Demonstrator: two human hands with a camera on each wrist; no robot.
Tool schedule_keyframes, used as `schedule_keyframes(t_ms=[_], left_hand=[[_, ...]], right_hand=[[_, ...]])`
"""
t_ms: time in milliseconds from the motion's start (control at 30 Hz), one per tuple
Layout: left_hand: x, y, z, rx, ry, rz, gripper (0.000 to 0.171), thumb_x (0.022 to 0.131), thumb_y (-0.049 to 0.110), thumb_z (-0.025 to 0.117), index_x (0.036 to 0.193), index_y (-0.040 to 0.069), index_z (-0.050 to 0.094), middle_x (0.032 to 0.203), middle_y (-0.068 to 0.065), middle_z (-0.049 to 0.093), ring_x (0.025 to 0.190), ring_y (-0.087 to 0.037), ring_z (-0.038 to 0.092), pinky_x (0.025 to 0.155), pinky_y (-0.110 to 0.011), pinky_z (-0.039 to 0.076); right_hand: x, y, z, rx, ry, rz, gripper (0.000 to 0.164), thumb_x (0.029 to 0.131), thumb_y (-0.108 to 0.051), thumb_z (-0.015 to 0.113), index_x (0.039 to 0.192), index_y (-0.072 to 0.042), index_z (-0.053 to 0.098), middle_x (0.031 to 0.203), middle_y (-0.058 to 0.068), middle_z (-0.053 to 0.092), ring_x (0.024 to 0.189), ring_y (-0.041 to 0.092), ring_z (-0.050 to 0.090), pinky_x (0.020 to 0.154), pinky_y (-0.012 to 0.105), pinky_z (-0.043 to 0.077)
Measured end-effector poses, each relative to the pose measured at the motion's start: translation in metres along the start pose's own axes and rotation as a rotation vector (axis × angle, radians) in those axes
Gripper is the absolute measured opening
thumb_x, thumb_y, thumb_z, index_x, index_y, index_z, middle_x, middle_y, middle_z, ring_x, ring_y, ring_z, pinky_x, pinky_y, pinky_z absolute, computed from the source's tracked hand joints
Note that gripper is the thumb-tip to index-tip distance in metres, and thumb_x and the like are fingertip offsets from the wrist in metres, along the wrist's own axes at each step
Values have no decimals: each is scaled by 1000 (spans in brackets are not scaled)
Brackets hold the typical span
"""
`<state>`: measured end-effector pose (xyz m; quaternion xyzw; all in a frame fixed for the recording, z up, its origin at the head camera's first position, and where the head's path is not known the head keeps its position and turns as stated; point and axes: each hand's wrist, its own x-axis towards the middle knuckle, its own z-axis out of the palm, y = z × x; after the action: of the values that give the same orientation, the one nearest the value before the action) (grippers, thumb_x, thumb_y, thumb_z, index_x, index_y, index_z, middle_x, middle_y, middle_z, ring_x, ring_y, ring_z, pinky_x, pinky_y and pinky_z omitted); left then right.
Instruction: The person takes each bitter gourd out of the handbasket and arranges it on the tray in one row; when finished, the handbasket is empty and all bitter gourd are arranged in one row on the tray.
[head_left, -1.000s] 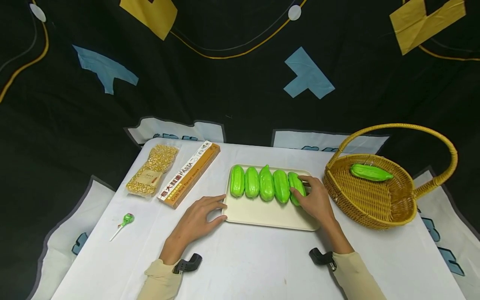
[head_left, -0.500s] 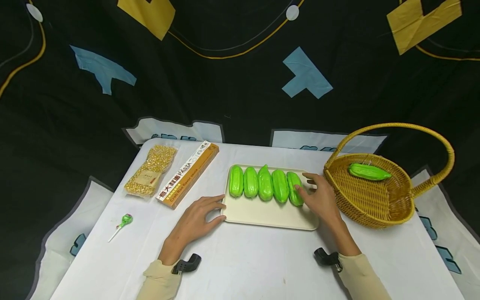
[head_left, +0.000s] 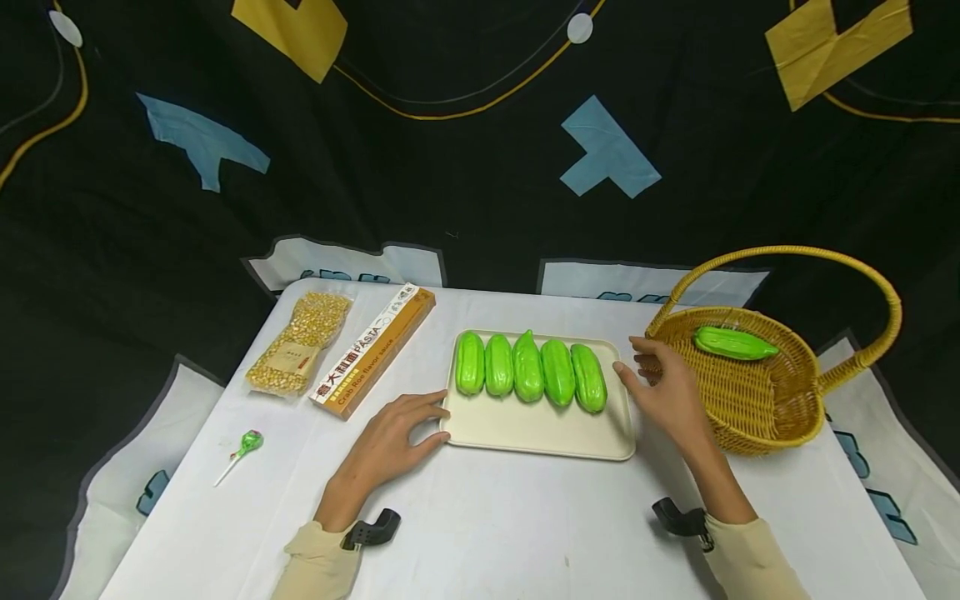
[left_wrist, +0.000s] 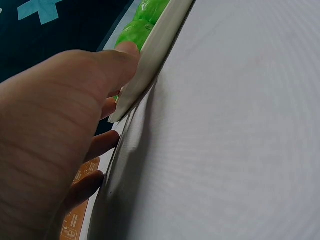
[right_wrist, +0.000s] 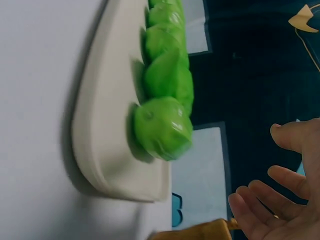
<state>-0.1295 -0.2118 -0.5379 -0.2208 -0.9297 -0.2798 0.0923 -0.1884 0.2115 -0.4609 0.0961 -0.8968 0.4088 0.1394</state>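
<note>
Several glossy bright green, cucumber-like vegetables lie side by side in a row on a cream rectangular tray. At the tray's left edge, my left hand rests with spread, relaxed fingers, and its thumb touches the rim in the left wrist view. Between the tray's right edge and the wicker basket, my right hand hovers with loosely spread fingers and holds nothing. One more green vegetable lies inside the basket. In the right wrist view, the row's end vegetable is apart from the right hand.
Left of the tray lie a pasta box and a clear bag of yellow kernels. A green-wrapped lollipop lies nearer the front. The basket's tall handle arches over it. A dark printed cloth hangs behind the table.
My right hand has let go of the rightmost green vegetable on the tray and moved right toward the basket. The left hand has stayed at the tray's left edge.
</note>
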Motion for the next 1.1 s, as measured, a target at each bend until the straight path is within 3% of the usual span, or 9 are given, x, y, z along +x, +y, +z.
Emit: schedule_keyframes(t_ms=[333,767,967,1100], left_hand=[[0,0,-1,2,-3,-3,30,97,35,83,123,19,79,153,-1,63,136,-27,63,115,-50,51],[0,-1,-1,-1,7,1,31,97,35,83,123,19,79,153,0,63,136,-26,63,116,-49,51],[0,-2,0,-6,0,5,31,97,35,82,123,19,79,153,0,64,136,-26,64,115,-50,51],[0,-2,1,-9,8,20,31,97,34,83,123,19,79,153,-1,64,135,-27,64,115,-50,51]], right_hand=[[3,5,-28,-56,61,7,48,100,-18,79,140,5,63,134,26,67,118,46,69,94,59,61],[5,25,-55,-122,37,123,56,105,-31,72,147,3,58,145,28,61,126,50,65,98,63,59],[9,39,-66,-167,22,162,60,105,-37,71,147,4,58,141,30,63,124,49,66,93,57,63],[11,52,-72,-191,2,195,66,105,-42,70,149,4,55,141,32,62,123,50,66,93,61,62]])
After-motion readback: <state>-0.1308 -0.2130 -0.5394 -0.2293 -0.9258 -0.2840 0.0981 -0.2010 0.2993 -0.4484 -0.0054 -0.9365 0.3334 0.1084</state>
